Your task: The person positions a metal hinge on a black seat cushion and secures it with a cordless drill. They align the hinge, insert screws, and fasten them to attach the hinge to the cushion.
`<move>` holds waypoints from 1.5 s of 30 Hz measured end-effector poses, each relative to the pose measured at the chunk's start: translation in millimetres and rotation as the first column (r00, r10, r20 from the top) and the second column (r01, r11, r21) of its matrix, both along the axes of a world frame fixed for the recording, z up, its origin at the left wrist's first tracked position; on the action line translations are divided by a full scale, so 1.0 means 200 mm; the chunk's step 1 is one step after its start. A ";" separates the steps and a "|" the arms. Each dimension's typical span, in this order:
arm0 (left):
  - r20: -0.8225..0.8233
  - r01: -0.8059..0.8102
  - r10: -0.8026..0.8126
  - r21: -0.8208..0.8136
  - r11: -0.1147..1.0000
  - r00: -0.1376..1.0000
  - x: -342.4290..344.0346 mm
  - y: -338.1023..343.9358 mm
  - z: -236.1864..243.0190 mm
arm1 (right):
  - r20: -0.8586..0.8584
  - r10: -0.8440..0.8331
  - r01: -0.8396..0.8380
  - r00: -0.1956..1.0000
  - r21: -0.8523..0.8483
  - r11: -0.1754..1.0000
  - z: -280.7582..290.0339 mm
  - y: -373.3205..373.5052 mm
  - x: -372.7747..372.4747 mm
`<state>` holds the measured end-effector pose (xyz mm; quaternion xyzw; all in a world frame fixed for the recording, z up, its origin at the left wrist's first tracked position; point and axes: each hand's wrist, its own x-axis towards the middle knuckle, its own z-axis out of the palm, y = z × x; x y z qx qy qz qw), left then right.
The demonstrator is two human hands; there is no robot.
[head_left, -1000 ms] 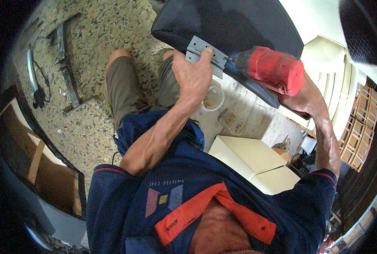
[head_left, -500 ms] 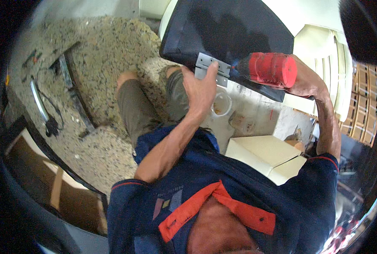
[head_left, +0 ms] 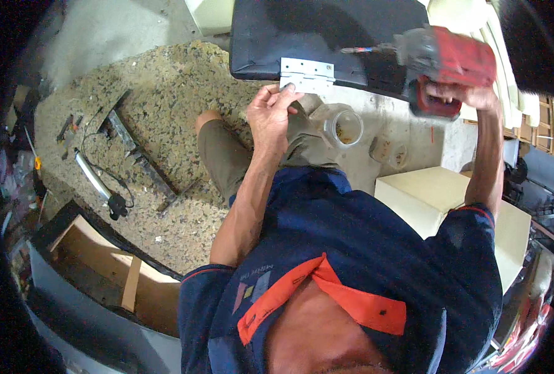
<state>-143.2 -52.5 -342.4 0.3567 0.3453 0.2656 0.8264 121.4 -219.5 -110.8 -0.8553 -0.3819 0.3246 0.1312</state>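
A silver metal hinge (head_left: 308,67) lies at the near edge of a black upholstered panel (head_left: 326,31), one leaf over the panel and the other jutting out toward me. My left hand (head_left: 272,112) pinches the jutting leaf between thumb and fingers. Up to the right, my right hand (head_left: 467,96) grips a red and black cordless drill (head_left: 457,59), blurred by motion. Its bit points left, above the panel and apart from the hinge. A screw seems to sit in the hinge's right end, though it is too small to be sure.
Below the panel stand a clear round tub (head_left: 347,129) with small pieces inside and another clear container (head_left: 389,151). A cream box-shaped piece (head_left: 420,190) is to the right. Leftward lie a dark metal bar (head_left: 141,159), a silver tool with a cord (head_left: 92,174) and an open wooden-framed piece (head_left: 130,283).
The drill has swung right, away from the hinge. My left hand has slid down to the hinge's near leaf, and the hinge now lies level along the panel edge.
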 end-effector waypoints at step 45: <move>0.140 0.053 -0.066 0.095 0.994 0.988 -0.05 0.02 -0.04 | 0.399 -0.811 0.604 0.428 0.541 0.585 -2.22 -2.11 -0.37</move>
